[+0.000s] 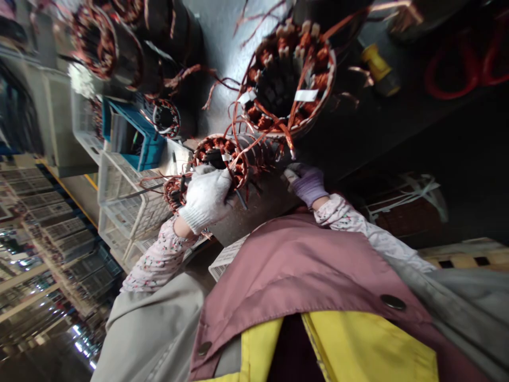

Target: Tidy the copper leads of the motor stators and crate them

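Observation:
My left hand [207,196], in a white knitted glove, is at the near side of a small motor stator [218,151] with copper windings. Its fingers curl against the stator's rim, and the fingertips are partly hidden. A dark sleeved lead [240,198] sticks out beside that hand. My right hand [305,183], in a purple glove with pale, dirty fingertips, has its fingers drawn together just below a bundle of copper leads [289,139]. Whatever they may pinch cannot be made out. Those leads hang from a large stator [286,79] with white tags, lying on the metal bench.
Several wound stators [107,48] lie at the upper left. A blue bin [149,140] and stacked white crates [127,185] stand at the left. To the right are a yellow-handled tool [377,66], red handles [453,79] and a strapped bundle [409,199].

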